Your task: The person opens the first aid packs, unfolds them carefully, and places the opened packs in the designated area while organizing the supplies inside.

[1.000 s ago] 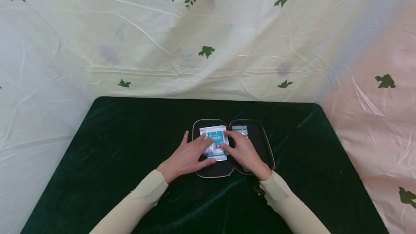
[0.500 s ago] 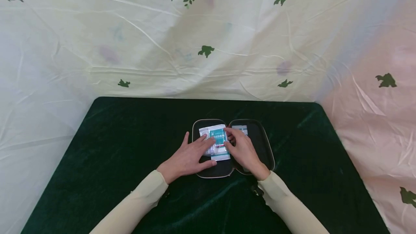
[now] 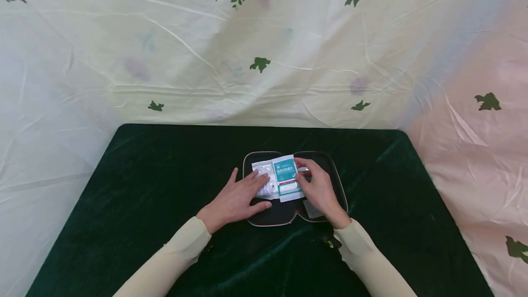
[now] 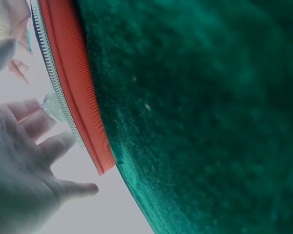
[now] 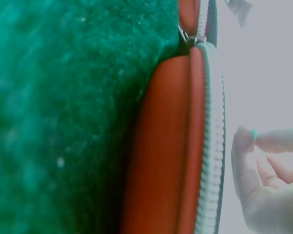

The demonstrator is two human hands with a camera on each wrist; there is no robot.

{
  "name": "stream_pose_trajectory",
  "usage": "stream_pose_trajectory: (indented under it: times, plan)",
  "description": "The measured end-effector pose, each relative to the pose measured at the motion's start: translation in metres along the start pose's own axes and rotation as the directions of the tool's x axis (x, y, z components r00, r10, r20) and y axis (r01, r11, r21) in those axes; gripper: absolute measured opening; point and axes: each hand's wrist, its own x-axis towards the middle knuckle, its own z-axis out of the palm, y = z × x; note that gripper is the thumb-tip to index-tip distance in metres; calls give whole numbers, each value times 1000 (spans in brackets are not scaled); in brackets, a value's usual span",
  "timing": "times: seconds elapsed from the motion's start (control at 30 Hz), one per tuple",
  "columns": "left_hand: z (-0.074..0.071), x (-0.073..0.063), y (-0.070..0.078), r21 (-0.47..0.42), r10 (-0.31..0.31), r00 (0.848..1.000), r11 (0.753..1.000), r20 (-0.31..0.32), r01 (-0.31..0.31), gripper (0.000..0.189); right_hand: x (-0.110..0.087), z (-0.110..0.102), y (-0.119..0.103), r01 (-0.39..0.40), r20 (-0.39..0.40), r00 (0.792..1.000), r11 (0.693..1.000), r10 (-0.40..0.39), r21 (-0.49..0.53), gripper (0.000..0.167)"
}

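Note:
A zippered case [image 3: 274, 216] lies unfolded on the table, dark inside; the wrist views show its orange-red outside [image 4: 73, 73]. Straight, spread fingers of my left hand [image 3: 235, 200] rest on a clear-and-white packet [image 3: 272, 192] in the left half. My right hand [image 3: 321, 190] pinches the right edge of a flat teal-and-white sachet [image 3: 285, 171] between thumb and fingers. This sachet is slightly tilted and spans the case's middle fold. In the right wrist view, the thumb and index finger of the right hand [image 5: 271, 195] meet at a small teal spot; overexposure hides most of the sachet.
A pale flat packet [image 3: 313, 210] lies in the case's right half, partly under my right hand. Dark green velvet covers the table [image 3: 173, 168]. A pale curtain [image 3: 185, 58] with leaf prints hangs behind the table's far edge.
My right hand has drawn the teal-and-white sachet rightward, off the clear packet and toward the fold. The left hand stays nearly in place.

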Motion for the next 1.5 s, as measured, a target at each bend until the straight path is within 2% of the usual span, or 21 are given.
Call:
stream_pose_trajectory:
  times: [0.27, 0.47, 0.73, 1.0, 1.27, 1.5]
  plan:
    - [0, 3, 3, 24, 4, 999, 1000, -40, -3, 79, -4, -20, 6, -65, -78, 995, 997, 69, 53, 40]
    - [1, 9, 14, 42, 36, 997, 999, -62, -33, 77, -7, -34, 13, -90, -124, 987, 994, 98, 66, 39]
    - [5, 17, 33, 101, 99, 995, 990, -31, -95, 77, -10, -48, 24, -130, -142, 980, 989, 139, 73, 39]
    - [14, 20, 45, 141, 191, 982, 972, 0, -189, 74, -9, -63, 34, -176, -170, 968, 983, 182, 50, 40]
    - [20, 22, 51, 200, 194, 980, 960, 39, -197, 73, -6, -73, 46, -208, -212, 955, 978, 207, 18, 40]
    - [20, 22, 53, 231, 189, 981, 953, 47, -194, 70, -2, -81, 56, -217, -229, 950, 976, 211, -1, 40]
